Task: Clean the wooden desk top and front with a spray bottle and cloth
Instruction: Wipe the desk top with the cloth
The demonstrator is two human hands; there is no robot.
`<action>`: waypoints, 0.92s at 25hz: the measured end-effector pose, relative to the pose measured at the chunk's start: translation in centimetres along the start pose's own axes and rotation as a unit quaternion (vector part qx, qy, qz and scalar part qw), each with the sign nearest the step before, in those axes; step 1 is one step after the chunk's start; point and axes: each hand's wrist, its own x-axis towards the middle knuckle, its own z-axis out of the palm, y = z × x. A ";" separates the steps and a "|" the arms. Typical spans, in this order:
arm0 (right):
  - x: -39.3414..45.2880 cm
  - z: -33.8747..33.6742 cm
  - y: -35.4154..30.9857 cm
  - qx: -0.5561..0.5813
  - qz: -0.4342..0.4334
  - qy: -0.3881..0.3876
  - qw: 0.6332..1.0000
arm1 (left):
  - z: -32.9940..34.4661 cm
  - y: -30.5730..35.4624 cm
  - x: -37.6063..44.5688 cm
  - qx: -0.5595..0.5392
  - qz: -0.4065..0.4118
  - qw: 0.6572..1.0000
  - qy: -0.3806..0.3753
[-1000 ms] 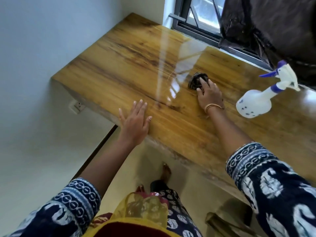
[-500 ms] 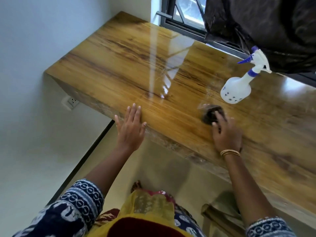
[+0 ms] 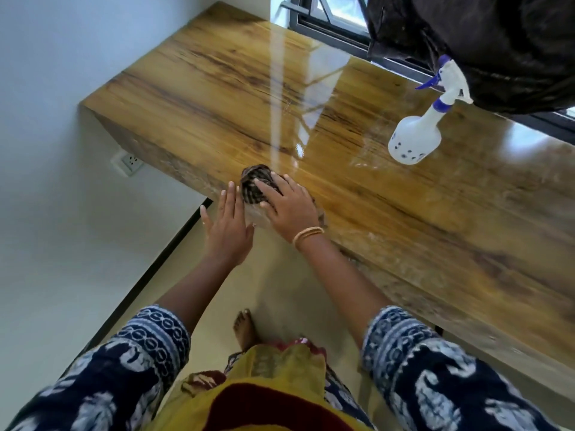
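Gleaming glossy wooden desk (image 3: 217, 98), right hand (image 3: 289, 206) flat on dark striped cloth (image 3: 256, 183), left hand (image 3: 228, 225) open alongside.

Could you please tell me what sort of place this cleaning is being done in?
Probably a room in a home: a glossy wooden desk fixed against a plain wall, a window behind it, and a wall socket below.
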 end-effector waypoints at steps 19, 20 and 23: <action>-2.6 1.7 -1.3 -0.004 0.119 0.063 0.991 | -1.8 -1.1 0.3 0.035 0.017 0.996 -0.076; -3.5 1.3 0.2 -0.007 0.098 0.075 0.992 | -1.8 -1.3 0.3 0.031 0.024 0.997 -0.070; -9.1 -0.1 4.8 -0.033 0.171 0.138 0.975 | -1.6 -1.2 0.1 -0.012 0.038 0.999 -0.029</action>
